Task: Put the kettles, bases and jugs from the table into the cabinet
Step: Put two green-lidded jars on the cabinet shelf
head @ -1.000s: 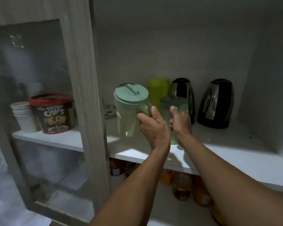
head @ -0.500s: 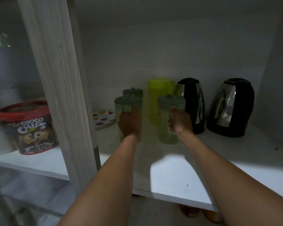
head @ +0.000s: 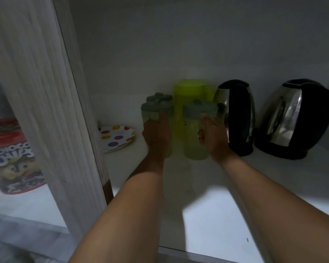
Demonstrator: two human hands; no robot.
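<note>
Two pale green jugs with grey-green lids stand upright on the white cabinet shelf (head: 217, 215). My left hand (head: 157, 134) grips the left jug (head: 156, 111). The right jug (head: 195, 133) is held by my right hand (head: 212, 138). Behind the left jug a third lidded jug (head: 159, 97) shows only its top. A taller yellow-green jug (head: 192, 92) stands at the back between them. Two steel and black kettles (head: 237, 114) (head: 296, 118) sit to the right, against the back wall.
A polka-dot plate (head: 117, 137) lies left of the jugs. The wooden door frame (head: 46, 92) stands at left, close to my left arm. Behind the glass sits a chocolate cereal tub (head: 13, 158). The cabinet's right wall is just past the far kettle.
Both jugs have gone from the shelf's front edge deeper into the cabinet and now stand near the back. My view has moved closer in and to the right.
</note>
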